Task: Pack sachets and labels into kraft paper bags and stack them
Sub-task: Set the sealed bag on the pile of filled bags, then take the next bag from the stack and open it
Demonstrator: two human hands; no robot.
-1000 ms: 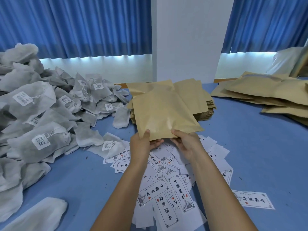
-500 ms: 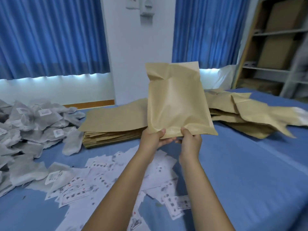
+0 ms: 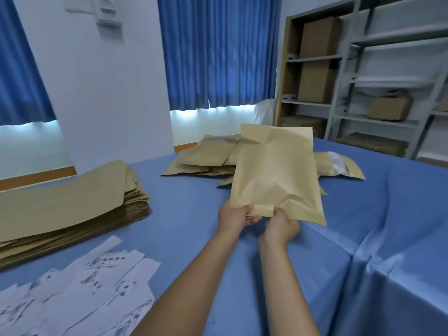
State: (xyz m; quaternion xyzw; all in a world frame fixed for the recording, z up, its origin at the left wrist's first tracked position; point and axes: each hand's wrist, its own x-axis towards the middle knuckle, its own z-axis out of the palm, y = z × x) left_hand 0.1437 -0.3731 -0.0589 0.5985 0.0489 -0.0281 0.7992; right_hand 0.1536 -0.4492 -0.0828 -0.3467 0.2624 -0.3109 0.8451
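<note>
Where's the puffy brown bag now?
Centre of the head view: left hand and right hand hold the bag up, in front of the packed bags pile.

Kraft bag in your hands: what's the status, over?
Left hand and right hand both grip the kraft bag at its near edge. Bag tilted up over blue table, pile of bags just beyond. Nothing between.

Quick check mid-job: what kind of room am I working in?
Probably a small packing or stock room: a stack of flat kraft paper bags, filled bags piled on the blue-covered table, and shelving holding cardboard boxes.
</note>
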